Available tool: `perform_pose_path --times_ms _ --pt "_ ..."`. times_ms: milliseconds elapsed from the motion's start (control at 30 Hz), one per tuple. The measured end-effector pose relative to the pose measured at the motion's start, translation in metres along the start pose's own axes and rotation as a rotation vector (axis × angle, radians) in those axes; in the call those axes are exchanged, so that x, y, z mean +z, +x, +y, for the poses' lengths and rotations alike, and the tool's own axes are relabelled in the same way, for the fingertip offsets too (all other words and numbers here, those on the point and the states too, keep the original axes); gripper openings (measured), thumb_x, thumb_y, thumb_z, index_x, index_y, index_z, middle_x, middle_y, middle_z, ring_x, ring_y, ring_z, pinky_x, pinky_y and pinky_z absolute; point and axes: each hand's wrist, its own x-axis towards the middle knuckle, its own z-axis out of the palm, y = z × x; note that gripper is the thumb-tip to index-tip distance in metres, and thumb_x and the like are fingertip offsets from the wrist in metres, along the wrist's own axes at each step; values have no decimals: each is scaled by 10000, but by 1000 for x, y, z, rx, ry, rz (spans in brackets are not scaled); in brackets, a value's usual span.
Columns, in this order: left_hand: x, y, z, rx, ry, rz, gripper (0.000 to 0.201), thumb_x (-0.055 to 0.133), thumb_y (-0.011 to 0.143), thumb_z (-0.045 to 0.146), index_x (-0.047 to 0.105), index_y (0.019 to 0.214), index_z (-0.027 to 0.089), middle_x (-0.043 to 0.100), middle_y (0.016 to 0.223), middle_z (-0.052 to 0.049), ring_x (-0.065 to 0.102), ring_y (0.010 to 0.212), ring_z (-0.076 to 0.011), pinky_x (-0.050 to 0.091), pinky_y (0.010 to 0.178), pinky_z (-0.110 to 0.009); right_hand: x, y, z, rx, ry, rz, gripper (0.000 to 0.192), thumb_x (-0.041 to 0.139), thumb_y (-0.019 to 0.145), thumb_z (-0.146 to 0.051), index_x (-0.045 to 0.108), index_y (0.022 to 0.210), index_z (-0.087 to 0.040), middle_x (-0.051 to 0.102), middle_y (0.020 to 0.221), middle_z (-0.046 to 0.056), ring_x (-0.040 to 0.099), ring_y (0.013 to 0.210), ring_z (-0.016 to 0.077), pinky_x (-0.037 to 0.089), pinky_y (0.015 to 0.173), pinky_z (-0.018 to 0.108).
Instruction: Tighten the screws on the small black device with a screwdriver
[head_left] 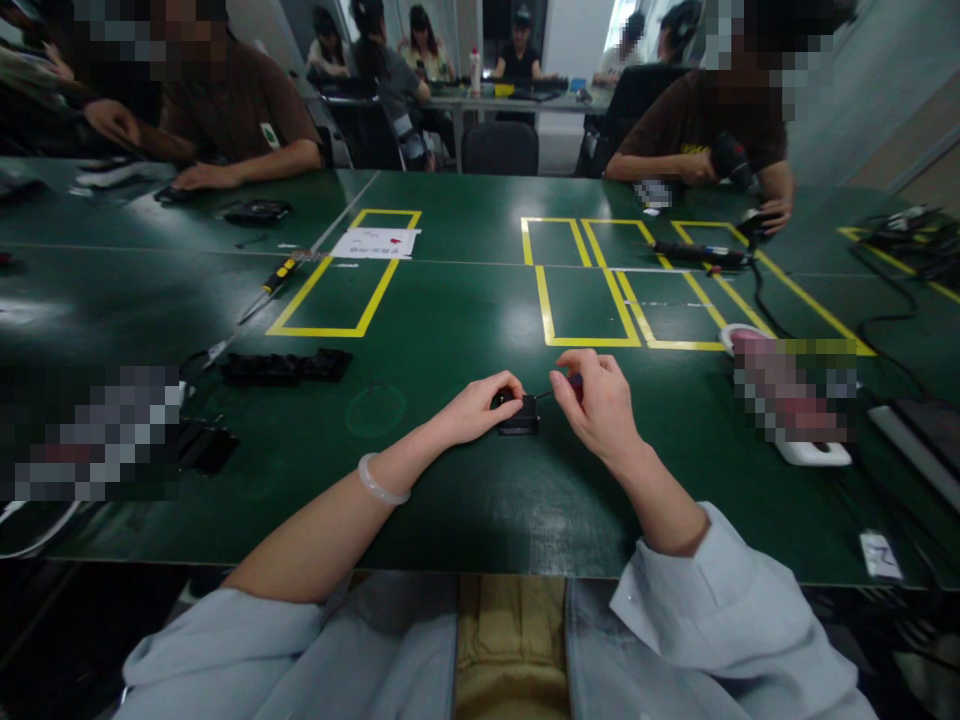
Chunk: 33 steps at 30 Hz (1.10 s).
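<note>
A small black box-shaped part (519, 425) lies on the green table in front of me. My left hand (474, 410) is closed around its top and left side, with the thumb and fingers partly covering it. In my right hand (604, 410), just to the right, is a slim screwdriver (575, 382) with a dark handle, pinched between thumb and fingers. Its thin shaft points left toward the black part. Whether the tip touches the part is too small to tell.
Left of my hands lie a black ridged strip (285, 366) and a yellow-and-black screwdriver (279, 276). Yellow tape outlines (592, 342) mark the table beyond. At right lies a white-edged device (814, 453) near cables. Across the table, a co-worker holds a power drill (733, 160).
</note>
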Motion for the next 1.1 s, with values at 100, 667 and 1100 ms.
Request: perform_pose_path --times_ms 100,667,1100 --pt "0 0 -1 0 5 1 144 520 911 290 583 964 171 631 953 -33 587 869 -160 455 820 -285 1 0 0 5 -1 2 115 447 917 -252 532 986 -216 594 750 11 509 667 167 424 719 333" --pt "-1 0 3 -12 4 -5 184 503 909 318 585 986 173 626 947 -35 580 864 -166 452 803 -285 -2 0 -3 -17 22 -6 147 489 889 -265 518 1020 -205 599 776 13 518 689 175 420 712 338" --pt "-1 0 3 -14 10 -1 150 519 909 289 586 977 173 632 953 -33 589 870 -162 456 812 -285 1 0 0 7 -4 3 133 460 922 -277 533 1012 -212 605 765 18 534 684 174 429 714 332"
